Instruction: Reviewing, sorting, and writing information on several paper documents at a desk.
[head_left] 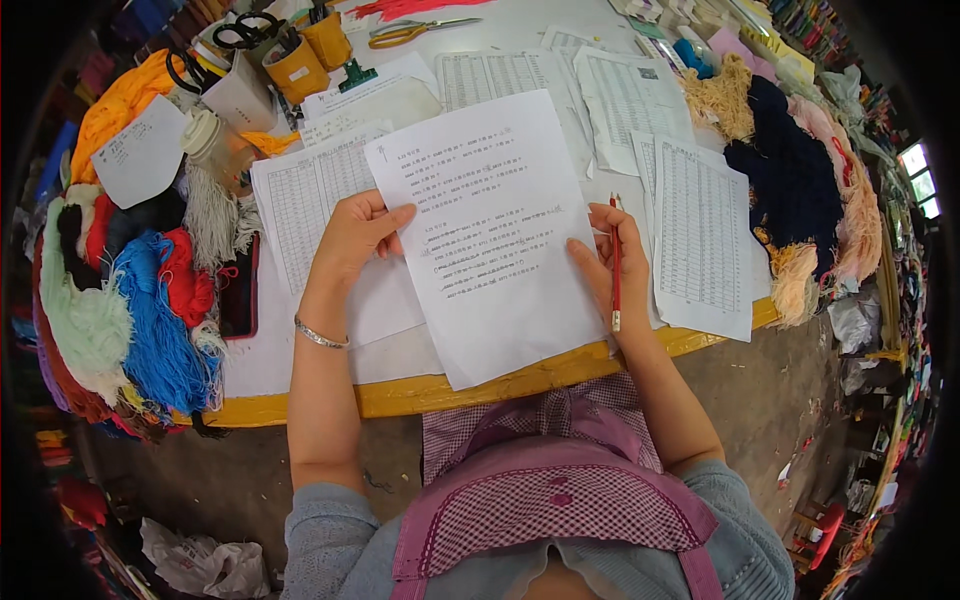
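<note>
and there the white printed paper sheet ran lengthwise away, far end leaning left, the left hand pinching one edge, the right hand the other plus a slim red pencil!

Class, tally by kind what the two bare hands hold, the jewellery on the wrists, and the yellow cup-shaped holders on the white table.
White sheet of printed paper: 1
Slim red pencil with pale eraser: 1
Silver metal bangle: 1
Yellow cup-shaped holders: 2
Total: 5
</note>
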